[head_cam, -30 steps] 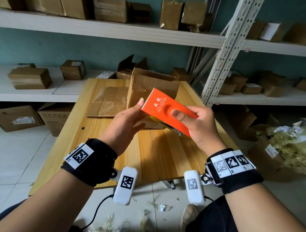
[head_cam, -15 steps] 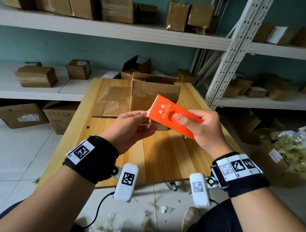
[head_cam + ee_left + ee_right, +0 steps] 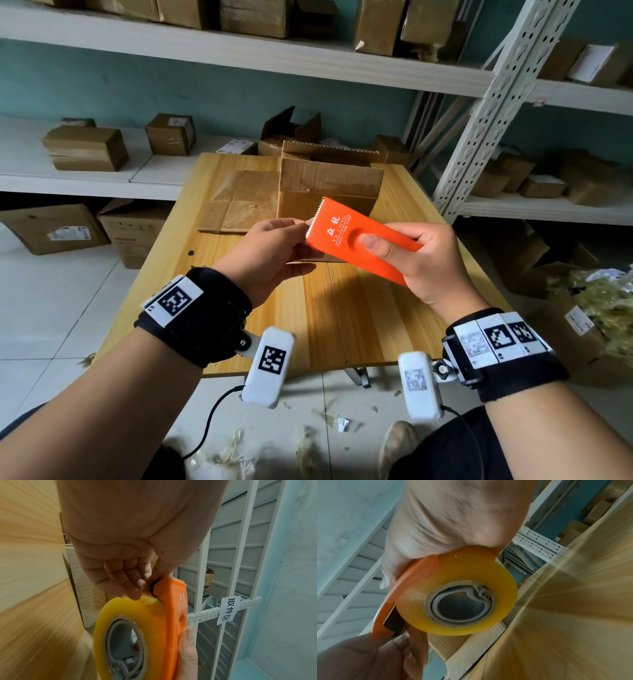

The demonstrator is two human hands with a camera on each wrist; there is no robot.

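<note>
**Hunting for the tape end**

Right hand (image 3: 431,263) wraps the orange tape dispenser (image 3: 359,240), thumb on top, steadying it above the table (image 3: 342,325). Left hand (image 3: 270,257) pinches its toothed end at nine o'clock, likely freeing tape for the box (image 3: 329,185) at twelve.

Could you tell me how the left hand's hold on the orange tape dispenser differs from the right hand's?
The right hand wraps round the middle of the orange plastic tape dispenser, thumb on top; the left hand only pinches at its serrated end with fingertips. The right hand sits over the yellowish tape roll; the left touches its rim. Both hold it above the wooden table.
</note>
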